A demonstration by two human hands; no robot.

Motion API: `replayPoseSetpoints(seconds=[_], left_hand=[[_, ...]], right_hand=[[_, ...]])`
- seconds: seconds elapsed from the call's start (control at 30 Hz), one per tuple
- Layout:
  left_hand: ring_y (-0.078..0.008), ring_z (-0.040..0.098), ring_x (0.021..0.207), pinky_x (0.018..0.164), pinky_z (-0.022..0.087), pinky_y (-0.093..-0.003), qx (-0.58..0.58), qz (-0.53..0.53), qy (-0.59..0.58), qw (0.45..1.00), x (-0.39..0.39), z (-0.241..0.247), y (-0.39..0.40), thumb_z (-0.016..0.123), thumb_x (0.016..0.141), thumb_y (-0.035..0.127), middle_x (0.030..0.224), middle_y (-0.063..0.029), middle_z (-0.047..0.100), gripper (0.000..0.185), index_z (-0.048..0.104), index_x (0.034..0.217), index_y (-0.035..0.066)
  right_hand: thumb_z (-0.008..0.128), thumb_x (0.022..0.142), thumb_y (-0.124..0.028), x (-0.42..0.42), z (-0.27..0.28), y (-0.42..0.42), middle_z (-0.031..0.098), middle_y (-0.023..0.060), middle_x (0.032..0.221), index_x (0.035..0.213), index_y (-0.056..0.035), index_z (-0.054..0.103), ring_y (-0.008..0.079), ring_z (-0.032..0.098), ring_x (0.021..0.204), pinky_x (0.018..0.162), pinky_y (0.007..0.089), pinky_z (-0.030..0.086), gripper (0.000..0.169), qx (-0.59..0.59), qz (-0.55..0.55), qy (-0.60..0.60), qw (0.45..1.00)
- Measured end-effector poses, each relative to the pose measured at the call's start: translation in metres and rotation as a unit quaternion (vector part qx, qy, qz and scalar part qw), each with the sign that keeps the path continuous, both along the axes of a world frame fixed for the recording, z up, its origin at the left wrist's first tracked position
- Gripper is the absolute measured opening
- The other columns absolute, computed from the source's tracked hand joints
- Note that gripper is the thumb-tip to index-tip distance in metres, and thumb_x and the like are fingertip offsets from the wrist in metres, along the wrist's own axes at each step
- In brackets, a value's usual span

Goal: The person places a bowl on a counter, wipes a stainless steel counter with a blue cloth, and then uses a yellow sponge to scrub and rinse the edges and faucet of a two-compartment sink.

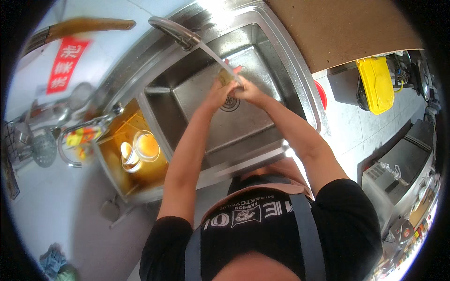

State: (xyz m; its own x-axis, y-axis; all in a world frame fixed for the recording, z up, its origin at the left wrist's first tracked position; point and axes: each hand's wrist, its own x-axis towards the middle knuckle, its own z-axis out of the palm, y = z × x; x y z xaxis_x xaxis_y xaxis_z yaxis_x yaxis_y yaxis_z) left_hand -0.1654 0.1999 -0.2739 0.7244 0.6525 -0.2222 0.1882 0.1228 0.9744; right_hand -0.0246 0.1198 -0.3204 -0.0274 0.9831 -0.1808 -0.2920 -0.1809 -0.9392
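Observation:
My left hand (218, 92) and my right hand (249, 92) are together over the steel sink basin (225, 130), above its drain strainer (230, 104). Water from the curved metal faucet (175, 31) falls onto them in a stream (218, 61). A small yellowish-green item (225, 76) is held in my left hand, and pinkish-red pieces (238, 69) stick out beyond the fingers. Blur and the water hide what these are. My right hand is curled against the left; whether it grips anything is hidden.
Left of the basin, a second compartment (154, 175) with orange-brown liquid holds several white bowls (147, 145). Utensils, among them a perforated skimmer (43, 149), hang at left. A brown board (344, 28) lies at upper right. Beyond it stands a bin with a yellow lid (378, 86).

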Motion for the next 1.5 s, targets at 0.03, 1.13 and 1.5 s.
replayPoseSetpoints(seconds=[0.03,1.13,1.5], left_hand=[[-0.0158,0.043,0.123,0.105,0.031,-0.0322,-0.051,-0.014,-0.055,0.997,0.000,0.012,0.001,0.053,0.094,0.021,0.137,-0.0056,0.044,0.056,0.029,0.145,0.019],[-0.0273,0.046,0.120,0.109,0.025,-0.0448,0.455,-0.189,0.403,0.771,-0.120,-0.012,0.028,0.057,0.082,0.014,0.120,-0.0112,0.055,0.030,0.058,0.111,0.006],[-0.0266,0.036,0.131,0.112,0.019,-0.0495,0.477,-0.119,0.335,0.803,-0.240,0.023,0.053,0.060,0.076,0.009,0.132,-0.0095,0.048,0.039,0.057,0.115,0.006]], right_hand=[[0.069,0.079,-0.012,-0.004,0.018,0.005,0.055,0.0063,0.119,0.132,-0.0080,0.045,0.0173,0.052,0.112,0.094,0.0306,0.039,0.059,0.014,0.022,0.005,1.000],[0.053,0.086,-0.020,0.067,-0.132,0.022,0.040,0.0107,0.139,0.133,-0.0137,0.045,0.0324,0.038,0.128,0.104,0.0459,0.031,0.048,-0.118,0.048,-0.629,0.767],[0.050,0.090,-0.036,-0.140,-0.176,0.124,0.024,0.0173,0.148,0.143,-0.0073,0.027,0.0357,0.016,0.138,0.112,0.0500,0.009,0.064,0.074,0.004,-0.704,0.706]])
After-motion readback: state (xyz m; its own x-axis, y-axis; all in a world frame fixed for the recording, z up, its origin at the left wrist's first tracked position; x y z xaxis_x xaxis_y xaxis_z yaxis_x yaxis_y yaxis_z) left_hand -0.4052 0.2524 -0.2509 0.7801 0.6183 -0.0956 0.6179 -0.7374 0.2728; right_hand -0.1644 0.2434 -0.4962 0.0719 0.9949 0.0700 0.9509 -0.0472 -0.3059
